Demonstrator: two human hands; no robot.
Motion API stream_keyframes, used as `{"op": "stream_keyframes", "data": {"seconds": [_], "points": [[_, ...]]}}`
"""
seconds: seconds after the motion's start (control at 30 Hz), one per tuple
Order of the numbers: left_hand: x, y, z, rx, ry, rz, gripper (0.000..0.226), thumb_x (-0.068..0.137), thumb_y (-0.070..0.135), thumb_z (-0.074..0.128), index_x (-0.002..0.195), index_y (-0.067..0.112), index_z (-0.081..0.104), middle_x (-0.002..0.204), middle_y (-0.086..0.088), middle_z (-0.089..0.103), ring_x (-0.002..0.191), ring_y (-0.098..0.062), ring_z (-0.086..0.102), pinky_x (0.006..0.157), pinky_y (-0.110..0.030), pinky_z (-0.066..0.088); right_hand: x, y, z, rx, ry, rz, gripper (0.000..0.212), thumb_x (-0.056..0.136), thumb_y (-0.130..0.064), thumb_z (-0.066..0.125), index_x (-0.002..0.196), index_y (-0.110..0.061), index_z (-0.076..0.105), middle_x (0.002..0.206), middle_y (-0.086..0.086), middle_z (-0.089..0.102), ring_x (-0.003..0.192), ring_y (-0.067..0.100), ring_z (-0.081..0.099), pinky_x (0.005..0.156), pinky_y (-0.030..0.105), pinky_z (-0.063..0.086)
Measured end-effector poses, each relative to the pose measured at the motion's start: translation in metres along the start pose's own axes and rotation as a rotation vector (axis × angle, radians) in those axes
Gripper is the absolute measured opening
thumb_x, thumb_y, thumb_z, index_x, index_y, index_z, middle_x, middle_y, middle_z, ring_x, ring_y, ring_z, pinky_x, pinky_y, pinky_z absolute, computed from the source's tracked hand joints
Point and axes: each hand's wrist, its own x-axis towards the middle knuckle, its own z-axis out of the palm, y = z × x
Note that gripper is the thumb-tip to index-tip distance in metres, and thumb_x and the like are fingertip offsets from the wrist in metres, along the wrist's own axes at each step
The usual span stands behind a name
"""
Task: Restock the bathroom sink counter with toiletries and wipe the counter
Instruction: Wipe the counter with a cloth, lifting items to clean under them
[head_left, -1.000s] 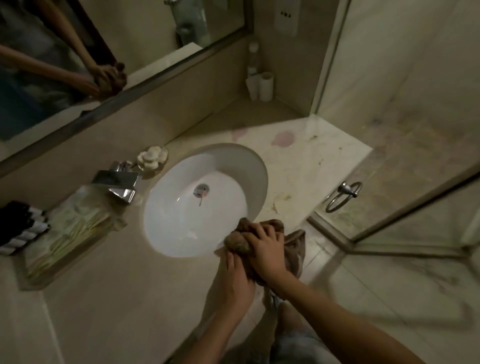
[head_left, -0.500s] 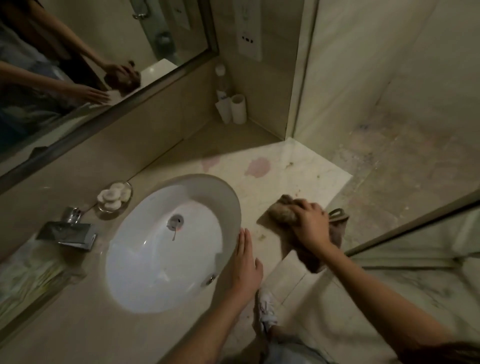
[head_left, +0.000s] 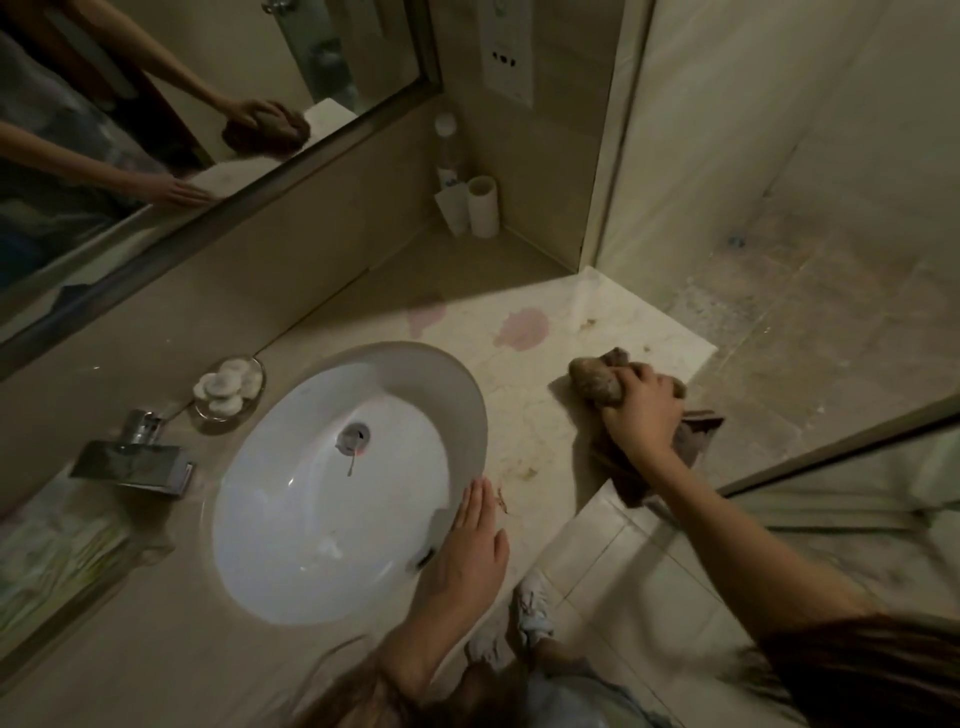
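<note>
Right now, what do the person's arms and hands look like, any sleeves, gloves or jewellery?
Both hands are bare: the left hand and right hand show no gloves, rings or watch. Forearms are uncovered too; a dark blur near the right elbow could be sleeve or hair.

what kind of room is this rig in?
A bathroom, possibly a hotel's: white sink set in a stone counter, chrome faucet, wall mirror above. The right hand grips a brown cloth against the counter.
</note>
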Motion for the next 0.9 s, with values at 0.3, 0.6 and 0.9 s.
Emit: {"op": "stream_keyframes", "data": {"seconds": [0.3, 0.6, 0.9], "points": [[-0.027, -0.012, 0.002, -0.013, -0.014, -0.168, 0.076, 0.098, 0.034, 0.039, 0.151, 0.010, -0.009, 0.161, -0.007, -0.005, 0.149, -0.019, 0.001, 0.118, -0.031, 0.016, -0.129, -0.085, 0.062, -0.040, -0.184, -0.392, 0.047, 0.071, -0.049, 0.062, 0.116, -0.032, 0.062, 0.119, -0.002, 0.058, 0.100, 0.028, 0.054, 0.077, 0.041, 0.042], [-0.026, -0.010, 0.001, -0.063, 0.049, -0.121, 0.072, 0.099, 0.052, 0.021, 0.152, 0.015, -0.011, 0.159, 0.000, -0.014, 0.148, -0.016, -0.001, 0.117, -0.028, 0.016, -0.074, -0.032, 0.037, -0.058, -0.092, -0.299, 0.043, 0.084, -0.035, 0.058, 0.127, -0.030, 0.056, 0.130, 0.001, 0.051, 0.112, 0.029, 0.046, 0.086, 0.043, 0.039], [0.018, 0.024, -0.003, -0.136, 0.170, -0.154, 0.063, 0.103, 0.038, 0.023, 0.152, 0.010, -0.004, 0.161, -0.004, -0.005, 0.149, -0.015, -0.001, 0.112, -0.019, 0.000, 0.066, 0.012, -0.005, -0.050, -0.029, -0.109, 0.041, 0.087, -0.025, 0.057, 0.128, -0.024, 0.054, 0.129, 0.011, 0.047, 0.111, 0.038, 0.043, 0.093, 0.052, 0.036]]}}
